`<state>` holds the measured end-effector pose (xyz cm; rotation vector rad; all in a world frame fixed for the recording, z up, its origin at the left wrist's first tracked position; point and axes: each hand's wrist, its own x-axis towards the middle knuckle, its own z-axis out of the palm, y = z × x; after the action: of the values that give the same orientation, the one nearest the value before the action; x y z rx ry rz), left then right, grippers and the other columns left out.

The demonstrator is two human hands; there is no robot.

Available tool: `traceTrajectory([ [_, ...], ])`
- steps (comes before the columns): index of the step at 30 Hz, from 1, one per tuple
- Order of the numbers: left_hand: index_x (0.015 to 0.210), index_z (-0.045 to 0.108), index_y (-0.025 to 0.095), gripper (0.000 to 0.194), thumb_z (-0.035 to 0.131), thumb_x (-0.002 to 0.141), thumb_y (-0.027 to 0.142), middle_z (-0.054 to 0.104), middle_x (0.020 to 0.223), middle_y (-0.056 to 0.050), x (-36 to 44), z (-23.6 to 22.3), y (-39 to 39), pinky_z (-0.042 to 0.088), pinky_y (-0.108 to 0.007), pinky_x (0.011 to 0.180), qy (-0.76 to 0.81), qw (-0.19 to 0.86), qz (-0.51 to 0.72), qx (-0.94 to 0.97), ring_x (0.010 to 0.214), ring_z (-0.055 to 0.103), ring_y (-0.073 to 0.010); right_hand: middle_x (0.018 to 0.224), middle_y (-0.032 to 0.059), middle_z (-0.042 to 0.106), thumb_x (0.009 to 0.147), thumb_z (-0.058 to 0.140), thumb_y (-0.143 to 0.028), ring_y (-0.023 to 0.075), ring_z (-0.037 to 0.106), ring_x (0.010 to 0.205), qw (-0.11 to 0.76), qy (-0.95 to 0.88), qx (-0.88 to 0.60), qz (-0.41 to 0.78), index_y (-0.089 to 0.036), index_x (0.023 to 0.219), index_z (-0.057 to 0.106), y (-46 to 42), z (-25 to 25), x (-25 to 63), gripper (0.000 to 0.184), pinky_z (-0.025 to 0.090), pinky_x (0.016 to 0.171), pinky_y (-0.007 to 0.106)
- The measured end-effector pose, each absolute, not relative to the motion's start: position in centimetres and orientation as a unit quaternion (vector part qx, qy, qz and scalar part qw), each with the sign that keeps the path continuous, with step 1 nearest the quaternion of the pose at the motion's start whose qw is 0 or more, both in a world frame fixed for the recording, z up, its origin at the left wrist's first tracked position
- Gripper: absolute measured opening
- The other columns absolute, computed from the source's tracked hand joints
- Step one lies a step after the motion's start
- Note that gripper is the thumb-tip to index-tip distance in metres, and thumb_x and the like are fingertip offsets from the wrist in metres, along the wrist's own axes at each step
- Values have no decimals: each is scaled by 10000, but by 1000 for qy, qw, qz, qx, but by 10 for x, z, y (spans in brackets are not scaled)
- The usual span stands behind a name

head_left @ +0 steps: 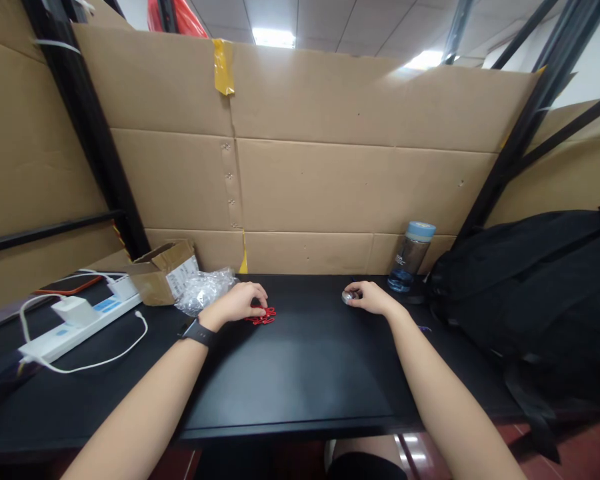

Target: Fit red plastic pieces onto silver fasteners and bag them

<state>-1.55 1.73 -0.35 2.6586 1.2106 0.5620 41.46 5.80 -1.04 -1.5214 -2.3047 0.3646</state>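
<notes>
**Busy in two spots**

Bending the left hand over a small pile of red bits, left of the middle of the black table, touching or just above. Cannot tell about a grip there. Pinching a small shiny round thing with the right hand, on the right, well apart from the red bits. Looks like a step of taking hold, maybe of one red bit. Probably calls next for a soft, careful pinch on the left and a steady hold on the right. Just left of the left hand, see crinkly plastic; farther right, a water bottle.
</notes>
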Motion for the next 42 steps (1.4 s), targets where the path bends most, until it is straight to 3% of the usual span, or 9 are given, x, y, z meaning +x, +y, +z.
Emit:
traceTrajectory([
  [7,844,775,245,142,680,849,350,742,1011,-39,-11,-3,14,487,-272,871,390,86,193,896,932,690,-195,1069,72,779,742,791,-290,239,725,968,191,-813,-529,152,-206,1101,760,58,-9,418,370,530,890,304],
  [14,940,716,249,171,577,923,348,759,922,-14,-2,6,4,485,-259,783,416,84,243,872,834,698,-178,1022,51,787,718,805,-263,230,729,925,218,-804,-532,156,-218,1055,763,55,-5,421,342,537,862,303],
  [19,936,707,244,130,590,901,289,766,929,-8,16,12,-5,492,-269,833,403,84,329,850,891,702,-177,1026,19,778,757,767,-259,223,708,960,305,-802,-505,93,-263,1056,755,47,4,405,300,518,884,326],
  [24,847,737,250,96,674,841,322,770,903,-1,35,10,-13,496,-291,852,451,93,382,801,904,702,-189,1070,26,758,778,746,-247,193,704,925,369,-809,-435,140,-261,1133,711,36,-2,362,357,531,808,312],
  [30,775,713,238,190,709,815,423,770,846,12,50,3,-17,496,-296,792,500,140,403,754,804,703,-190,1268,94,693,800,747,-224,224,677,1111,404,-822,-333,226,-257,1345,559,14,-15,307,578,559,902,378],
  [36,694,636,209,234,696,810,404,753,781,18,56,6,-23,489,-293,760,509,154,413,739,754,691,-188,1297,123,657,819,729,-214,242,660,1168,421,-812,-285,286,-252,1400,490,-1,-22,282,630,575,924,412],
  [42,976,779,285,207,727,809,396,792,924,13,57,8,-24,497,-355,904,506,176,402,743,908,725,-228,1337,109,616,834,725,-222,238,664,1168,438,-805,-270,296,-256,1355,536,-7,-20,278,555,568,958,395],
])
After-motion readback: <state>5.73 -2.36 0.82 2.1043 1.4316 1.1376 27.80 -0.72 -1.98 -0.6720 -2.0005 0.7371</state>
